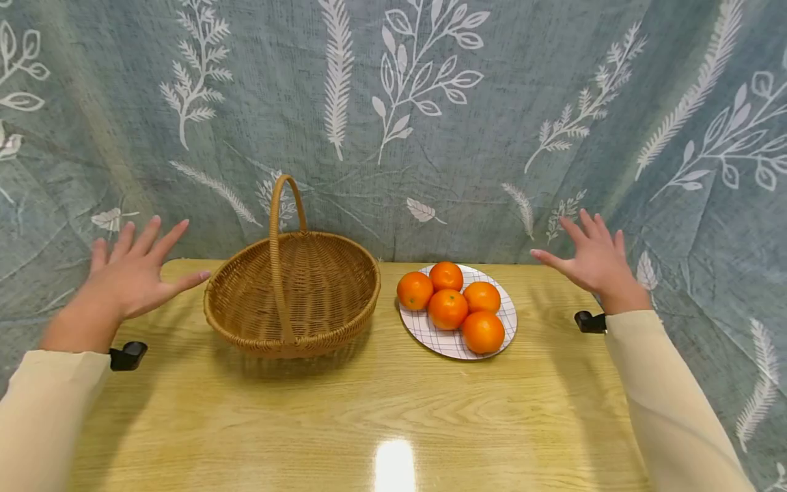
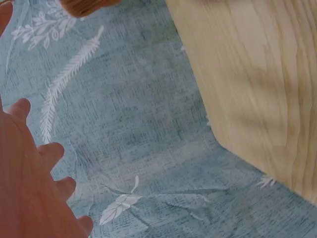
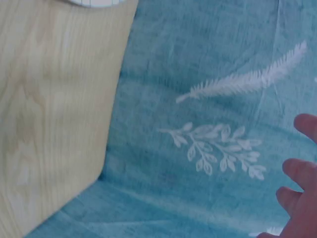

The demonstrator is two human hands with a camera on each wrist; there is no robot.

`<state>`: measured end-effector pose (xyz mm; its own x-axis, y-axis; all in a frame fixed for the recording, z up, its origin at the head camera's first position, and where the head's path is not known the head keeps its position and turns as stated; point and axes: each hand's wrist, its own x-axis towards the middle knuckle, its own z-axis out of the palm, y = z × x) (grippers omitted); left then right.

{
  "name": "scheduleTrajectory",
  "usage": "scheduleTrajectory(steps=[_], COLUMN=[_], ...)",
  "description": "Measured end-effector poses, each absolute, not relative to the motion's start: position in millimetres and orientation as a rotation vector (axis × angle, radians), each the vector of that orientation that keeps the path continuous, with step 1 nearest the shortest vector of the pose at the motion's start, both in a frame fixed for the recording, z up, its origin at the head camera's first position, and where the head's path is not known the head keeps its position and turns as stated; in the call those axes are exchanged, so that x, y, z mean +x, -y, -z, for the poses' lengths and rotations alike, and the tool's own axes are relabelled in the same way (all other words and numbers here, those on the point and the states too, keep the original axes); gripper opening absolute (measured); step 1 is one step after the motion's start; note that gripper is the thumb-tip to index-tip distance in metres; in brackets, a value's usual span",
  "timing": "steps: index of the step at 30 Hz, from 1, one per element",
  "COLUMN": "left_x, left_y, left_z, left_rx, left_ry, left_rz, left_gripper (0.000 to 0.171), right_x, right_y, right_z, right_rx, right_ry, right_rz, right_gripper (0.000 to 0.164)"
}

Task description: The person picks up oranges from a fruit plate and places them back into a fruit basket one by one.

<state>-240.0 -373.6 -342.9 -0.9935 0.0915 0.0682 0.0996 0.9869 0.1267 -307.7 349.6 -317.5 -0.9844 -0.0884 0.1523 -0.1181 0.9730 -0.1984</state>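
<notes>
My left hand [image 1: 132,277] hovers with spread, straight fingers to the left of a brown wicker basket [image 1: 292,342], holding nothing. The basket stands on the table with its tall arched handle up, and no item shows inside. To its right, several oranges [image 1: 448,309] sit together on a round white plate with a grid pattern [image 1: 424,335]. My right hand [image 1: 596,263] is held up to the right of the plate, fingers spread and apart from everything. Parts of each hand's fingers appear in the left wrist view [image 2: 52,156] and the right wrist view [image 3: 299,173].
A light wooden table [image 1: 344,424] lies beneath everything, with a bright glare at its front. Behind and beside it hangs a blue-grey cloth [image 1: 467,191] printed with white leaves. A black wrist camera [image 1: 128,356] shows by the left sleeve, another [image 1: 591,322] by the right.
</notes>
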Motion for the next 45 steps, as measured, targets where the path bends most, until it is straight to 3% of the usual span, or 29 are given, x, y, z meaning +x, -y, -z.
scheduleTrajectory(steps=[21,32,45], left_x=[-222.7,-214.8,-215.6], left_y=[346.5,330.3,324.8], left_z=[392.1,409.2,413.0], left_rx=[-0.298,-0.266,-0.255], left_ry=[2.768,2.704,2.581], left_rz=[0.892,1.305,1.783], left_gripper=[0.085,0.07,0.068], right_x=[-270.4,-240.0,-216.1], right_y=[-289.8,-267.4,-236.7], right_z=[389.7,427.4,449.4], right_rx=[0.434,0.34,0.037], right_ry=[2.786,2.754,2.676], right_rz=[-0.665,-1.021,-1.196], right_gripper=[0.087,0.089,0.092])
